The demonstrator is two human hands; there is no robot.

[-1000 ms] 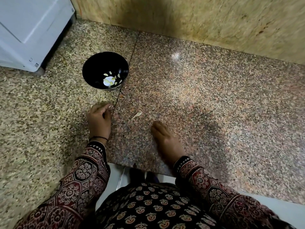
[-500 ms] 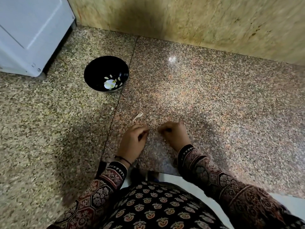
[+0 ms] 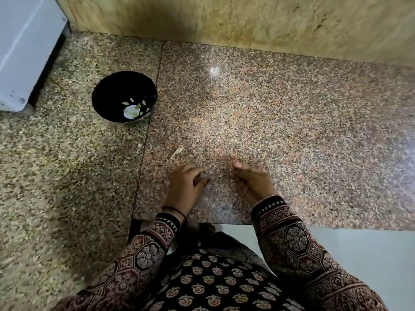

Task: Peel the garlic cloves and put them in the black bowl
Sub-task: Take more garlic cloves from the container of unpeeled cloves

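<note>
Granite counter (image 3: 292, 131) meets a yellowish wall (image 3: 269, 23); left hand (image 3: 186, 187) and right hand (image 3: 251, 182) curled, grip unclear.

Maroon patterned sleeves (image 3: 292, 239), black wrist thread (image 3: 174, 211)

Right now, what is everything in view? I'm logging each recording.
black bowl: one, black, far left on the counter, beside the seam
pale pieces: one white, several small yellowish, in the bowl's bottom
peel scrap: one, pale, on the counter between bowl and hands
counter: two speckled granite slabs meeting at a seam
wall: one, yellowish stone, behind the counter
appliance: one, white, far left corner
bracelet: one, black, left wrist
sleeves: two, patterned maroon
left hand: fingers curled, over the near counter; contents unclear
right hand: fingers curled, apart from the left; contents unclear
</note>
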